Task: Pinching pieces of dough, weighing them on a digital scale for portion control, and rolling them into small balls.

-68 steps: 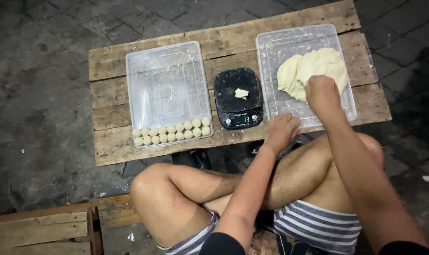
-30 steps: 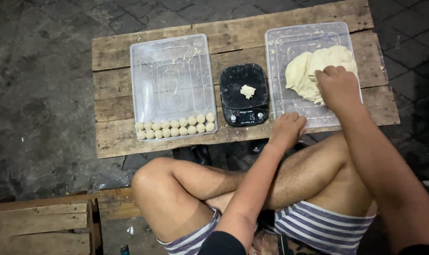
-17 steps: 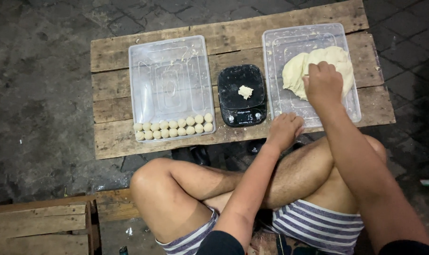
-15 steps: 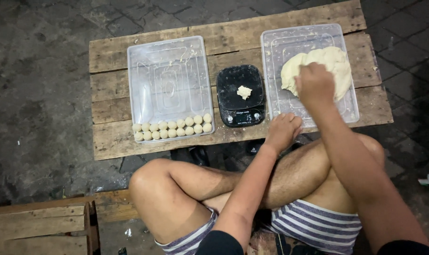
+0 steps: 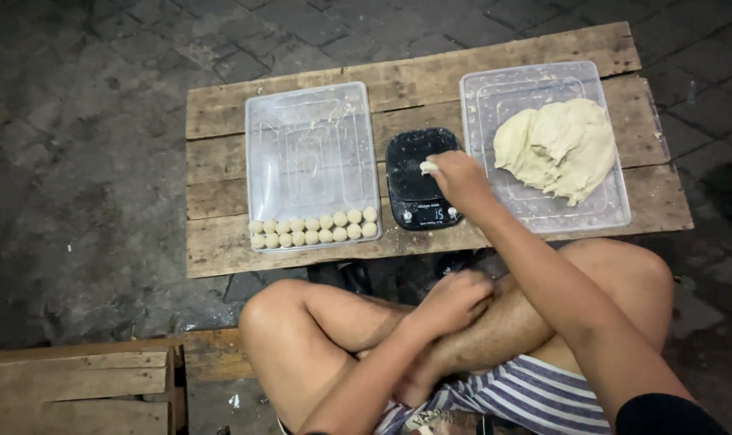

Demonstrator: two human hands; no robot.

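Right hand (image 5: pixel 461 179): we see it pinched on a small dough piece (image 5: pixel 428 167) over the black scale (image 5: pixel 420 179), placed there for weighing, we judge.
Left hand (image 5: pixel 454 300): loosely curled, empty, resting on the crossed leg.
Dough mass (image 5: pixel 559 147): lies in the right clear tray (image 5: pixel 543 211), within reach.
Dough balls (image 5: pixel 313 229): two rows along the near edge of the left tray (image 5: pixel 309 153).
Bench (image 5: pixel 221 173): carries both trays and scale.

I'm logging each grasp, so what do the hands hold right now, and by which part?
The right hand pinches a small dough piece at its fingertips, over the black scale. The left hand holds nothing; it rests on the person's leg.
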